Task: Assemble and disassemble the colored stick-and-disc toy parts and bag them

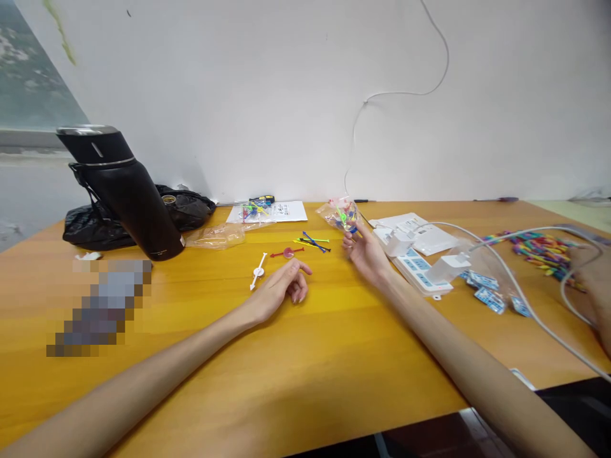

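My right hand point(365, 253) pinches the lower edge of a small clear plastic bag point(340, 213) filled with colourful plastic pieces, lifted slightly off the wooden table point(305, 356). My left hand point(281, 286) rests on the table with its fingers loosely curled and nothing in them. Just beyond its fingertips lie a white stick with a round disc point(258, 271) and a red stick with a disc point(287, 253). A few thin coloured sticks point(312, 242) lie between the two hands.
A black flask point(124, 191) leans on a black bag point(186, 210) at the left. Papers and another small bag point(260, 211) lie at the back. A white power strip point(417, 264), cables, blue packets point(487, 289) and a heap of coloured sticks point(541, 248) sit at the right, beside another person's hand point(594, 280).
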`<state>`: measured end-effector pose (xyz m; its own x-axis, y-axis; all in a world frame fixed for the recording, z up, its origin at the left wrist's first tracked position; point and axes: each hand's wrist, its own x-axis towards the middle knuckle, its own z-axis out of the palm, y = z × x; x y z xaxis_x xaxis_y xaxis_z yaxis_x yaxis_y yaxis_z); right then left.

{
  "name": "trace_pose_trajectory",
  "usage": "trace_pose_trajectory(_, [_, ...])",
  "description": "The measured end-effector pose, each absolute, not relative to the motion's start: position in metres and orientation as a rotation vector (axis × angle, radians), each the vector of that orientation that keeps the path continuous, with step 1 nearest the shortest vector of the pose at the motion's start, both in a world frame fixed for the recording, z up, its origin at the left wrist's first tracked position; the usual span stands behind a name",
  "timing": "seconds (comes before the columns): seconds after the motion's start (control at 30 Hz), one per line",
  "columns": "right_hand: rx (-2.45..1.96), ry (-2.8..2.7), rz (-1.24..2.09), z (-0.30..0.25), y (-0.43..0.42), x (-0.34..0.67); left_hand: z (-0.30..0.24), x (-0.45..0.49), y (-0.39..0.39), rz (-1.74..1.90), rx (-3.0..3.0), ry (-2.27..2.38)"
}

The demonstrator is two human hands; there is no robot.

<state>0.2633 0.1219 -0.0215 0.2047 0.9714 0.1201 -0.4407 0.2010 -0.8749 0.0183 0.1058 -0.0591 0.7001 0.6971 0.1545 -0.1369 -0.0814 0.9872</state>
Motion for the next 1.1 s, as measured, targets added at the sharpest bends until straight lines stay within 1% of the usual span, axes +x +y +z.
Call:
trace_pose_trajectory(0.1, [-0.975, -1.033, 0.91, -0.017, 0.12, 0.271, -0.056, 0.018, 0.103, 0.73, 1.54, 0.475])
trace_pose_trajectory(0.17, [-1.206, -1.311, 0.589, -0.014, 0.117, 0.277, -0.054, 0.017, 0.102, 0.726, 1.573, 0.48])
trace_pose_trajectory(0.27, [-1.565, -1.628, 0.021, -0.007, 0.112, 0.291, -0.053, 0.016, 0.1, 0.713, 1.602, 0.481])
trace_pose_trajectory(0.3, [-1.646, -1.665, -0.113, -0.005, 0.111, 0.297, -0.053, 0.016, 0.1, 0.71, 1.604, 0.477])
trace_pose_trajectory(0.37, [-1.756, -1.685, -0.252, -0.001, 0.11, 0.306, -0.054, 0.016, 0.101, 0.703, 1.602, 0.472])
trace_pose_trajectory(0.5, [-2.05, -1.768, -0.308, -0.001, 0.11, 0.317, -0.055, 0.017, 0.101, 0.695, 1.604, 0.478])
trace_pose_trajectory(0.63, [-2.308, -2.053, -0.117, -0.012, 0.107, 0.32, -0.052, 0.017, 0.1, 0.695, 1.606, 0.473])
trace_pose_trajectory(0.93, [-2.287, -2.16, 0.021, -0.017, 0.109, 0.33, -0.052, 0.016, 0.099, 0.684, 1.62, 0.485])
trace_pose_trajectory(1.03, [-2.341, -2.103, -0.022, -0.014, 0.106, 0.327, -0.051, 0.015, 0.099, 0.678, 1.629, 0.489])
trace_pose_trajectory(1.1, [-2.375, -2.011, -0.132, -0.009, 0.104, 0.321, -0.051, 0.015, 0.099, 0.671, 1.644, 0.497])
